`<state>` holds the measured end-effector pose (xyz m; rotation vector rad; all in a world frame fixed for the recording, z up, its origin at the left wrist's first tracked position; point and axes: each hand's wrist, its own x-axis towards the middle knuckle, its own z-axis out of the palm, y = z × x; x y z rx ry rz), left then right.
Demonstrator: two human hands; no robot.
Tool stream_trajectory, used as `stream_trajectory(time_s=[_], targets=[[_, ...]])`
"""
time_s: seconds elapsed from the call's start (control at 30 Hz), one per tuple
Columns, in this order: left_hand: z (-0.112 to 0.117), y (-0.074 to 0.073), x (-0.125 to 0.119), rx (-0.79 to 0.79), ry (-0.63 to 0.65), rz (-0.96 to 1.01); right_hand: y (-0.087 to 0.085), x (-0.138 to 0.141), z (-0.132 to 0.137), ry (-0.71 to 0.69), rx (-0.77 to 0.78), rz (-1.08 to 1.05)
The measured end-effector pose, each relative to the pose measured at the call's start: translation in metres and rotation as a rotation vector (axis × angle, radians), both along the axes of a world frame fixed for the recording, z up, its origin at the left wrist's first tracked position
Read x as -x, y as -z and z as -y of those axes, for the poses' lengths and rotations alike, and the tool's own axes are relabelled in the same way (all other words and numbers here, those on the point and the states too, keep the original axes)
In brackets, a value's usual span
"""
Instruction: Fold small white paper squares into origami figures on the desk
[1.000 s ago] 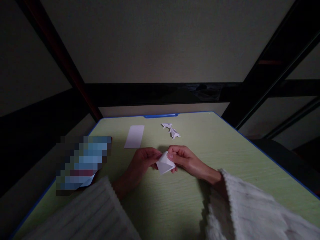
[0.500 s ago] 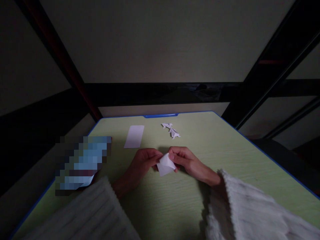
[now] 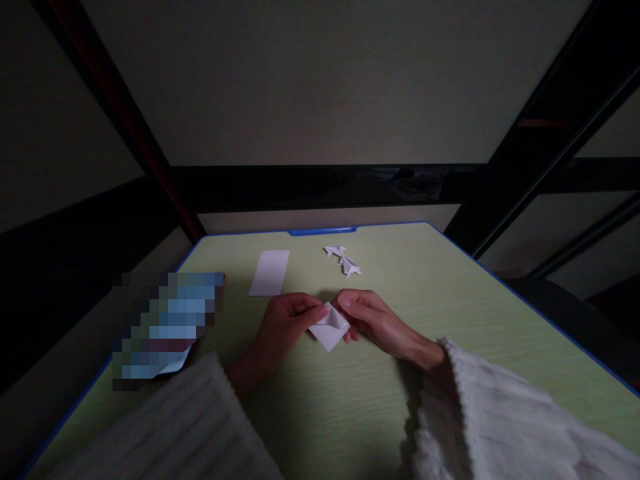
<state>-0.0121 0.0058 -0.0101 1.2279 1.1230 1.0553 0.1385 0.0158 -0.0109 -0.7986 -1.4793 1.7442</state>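
A small folded white paper (image 3: 330, 328) rests low over the pale green table (image 3: 380, 400), held between both hands. My left hand (image 3: 285, 327) pinches its left corner with curled fingers. My right hand (image 3: 373, 317) grips its right edge, thumb and fingers closed on the fold. Both arms wear thick white knitted sleeves. Farther back lie a flat white paper rectangle (image 3: 269, 272) and two small folded white paper figures (image 3: 344, 260).
A blurred-out blue and dark object (image 3: 165, 327) lies at the table's left edge. The table has a blue rim with a blue handle (image 3: 323, 231) at the far side. Dark metal bars and a wall stand behind and to the right.
The folded paper has tipped from an upright tilt to lie flatter and lower toward the table. Both hands stayed on it and shifted only slightly.
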Motion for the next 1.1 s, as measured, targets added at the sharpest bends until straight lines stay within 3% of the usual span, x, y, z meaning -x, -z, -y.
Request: stream_trajectory(time_s=[0.27, 0.37, 0.63, 1.1], targets=[[0.002, -0.001, -0.003, -0.081, -0.151, -0.062, -0.005, 0.001, 0.004, 0.153, -0.217, 0.137], [0.0, 0.0, -0.003, -0.035, -0.121, -0.021, -0.002, 0.001, 0.004, 0.182, -0.228, 0.108], [-0.003, 0.001, -0.001, -0.076, -0.11, -0.081, 0.002, 0.002, 0.005, 0.181, -0.296, 0.149], [-0.004, 0.002, -0.001, -0.113, -0.099, -0.173, 0.005, 0.001, 0.003, 0.119, -0.285, 0.227]])
